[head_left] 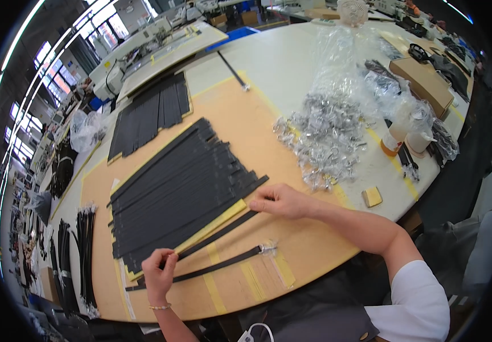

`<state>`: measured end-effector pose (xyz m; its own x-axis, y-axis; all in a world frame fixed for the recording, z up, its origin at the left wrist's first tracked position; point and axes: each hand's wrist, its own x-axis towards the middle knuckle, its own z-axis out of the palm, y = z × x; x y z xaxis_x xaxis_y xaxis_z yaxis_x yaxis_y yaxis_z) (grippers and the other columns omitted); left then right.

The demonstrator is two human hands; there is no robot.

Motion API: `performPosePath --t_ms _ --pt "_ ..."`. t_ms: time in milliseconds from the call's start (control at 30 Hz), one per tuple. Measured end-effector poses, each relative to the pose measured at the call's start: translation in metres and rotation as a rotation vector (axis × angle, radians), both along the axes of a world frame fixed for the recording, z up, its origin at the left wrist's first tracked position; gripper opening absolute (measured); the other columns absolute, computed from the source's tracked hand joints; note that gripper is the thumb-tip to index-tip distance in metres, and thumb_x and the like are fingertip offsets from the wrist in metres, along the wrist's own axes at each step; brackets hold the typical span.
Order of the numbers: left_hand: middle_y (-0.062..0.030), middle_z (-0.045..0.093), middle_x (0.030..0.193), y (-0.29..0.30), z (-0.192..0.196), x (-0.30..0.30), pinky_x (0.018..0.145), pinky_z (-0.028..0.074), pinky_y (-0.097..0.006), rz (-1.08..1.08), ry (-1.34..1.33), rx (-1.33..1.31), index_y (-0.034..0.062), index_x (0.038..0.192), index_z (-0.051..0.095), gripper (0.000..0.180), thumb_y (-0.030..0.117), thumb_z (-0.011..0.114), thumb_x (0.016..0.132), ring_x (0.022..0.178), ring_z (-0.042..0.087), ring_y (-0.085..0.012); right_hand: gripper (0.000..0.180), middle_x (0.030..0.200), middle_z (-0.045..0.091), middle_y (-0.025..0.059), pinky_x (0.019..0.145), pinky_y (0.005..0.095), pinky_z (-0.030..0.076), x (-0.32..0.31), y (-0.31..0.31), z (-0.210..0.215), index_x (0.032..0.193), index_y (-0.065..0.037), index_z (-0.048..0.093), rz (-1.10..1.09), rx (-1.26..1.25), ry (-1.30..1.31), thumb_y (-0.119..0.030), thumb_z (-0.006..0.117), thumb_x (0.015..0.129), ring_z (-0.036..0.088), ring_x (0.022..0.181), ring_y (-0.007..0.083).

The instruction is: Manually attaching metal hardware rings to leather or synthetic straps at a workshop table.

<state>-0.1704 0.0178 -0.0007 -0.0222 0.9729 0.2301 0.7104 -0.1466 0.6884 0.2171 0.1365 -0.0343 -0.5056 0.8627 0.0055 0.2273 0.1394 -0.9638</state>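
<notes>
A narrow black strap (216,235) is stretched between my two hands along the near edge of the black strap stack. My left hand (160,272) is closed on its left end, and my right hand (280,201) pinches the right end. Just nearer to me lies a second black strap (214,267), with a buckle in clear plastic (268,248) at its right end. Beyond my hands, many flat black strips (180,185) lie side by side on a yellow-edged board. My fingers hide both tips of the held strap.
A heap of plastic-wrapped metal buckles (328,134) sits to the right, near a small yellow block (372,196) and a glue bottle (393,141). More black strips (152,111) lie farther back. Bundled finished straps (86,256) rest at left. A cardboard box (422,85) stands far right.
</notes>
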Motion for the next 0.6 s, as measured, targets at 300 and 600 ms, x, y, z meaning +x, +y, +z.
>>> performPosePath --t_ms 300,600 --pt "-0.0084 0.065 0.081 -0.026 -0.009 -0.077 0.066 0.049 -0.031 0.148 0.246 0.098 -0.0014 0.092 0.066 0.011 0.008 0.073 0.093 0.073 0.062 -0.0184 0.033 0.065 0.050 -0.0044 0.056 0.0273 0.037 -0.006 -0.005 0.019 0.083 -0.001 0.066 0.081 -0.128 -0.123 -0.030 0.069 0.099 0.043 0.063 0.0050" --pt "-0.0104 0.063 0.089 -0.055 -0.035 -0.078 0.081 0.049 -0.038 0.070 0.368 0.121 -0.0001 0.087 0.063 0.011 0.003 0.074 0.086 0.089 0.061 -0.0303 0.025 0.079 0.068 0.0075 0.066 0.0322 0.049 -0.028 -0.048 0.006 0.097 -0.001 0.075 0.139 -0.022 -0.171 -0.026 0.072 0.095 0.061 0.071 0.0145"
